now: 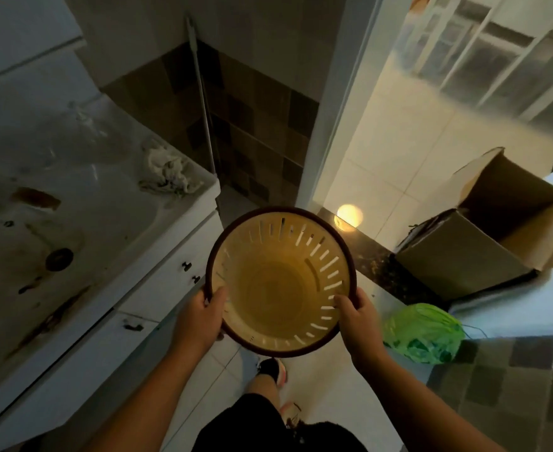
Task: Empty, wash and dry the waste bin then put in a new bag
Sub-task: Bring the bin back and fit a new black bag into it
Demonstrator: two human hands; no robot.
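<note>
Presently both grips are clamped on the waste bin (280, 282): left hand (203, 316) on the rim's near-left side, right hand (356, 316) on its near-right, thumbs hooked inside the wall. Bin is held in the air between them, mouth facing up toward the camera, interior bare, no bag in it. Its axis runs away from the grips, downward. Sink (73, 230) lies to the left of the left grip, so that hand is nearer. Judgement: emptying looks done; washing calls for swinging the bin leftward over the basin. Green bag (423, 334) sits just right of the right grip.
</note>
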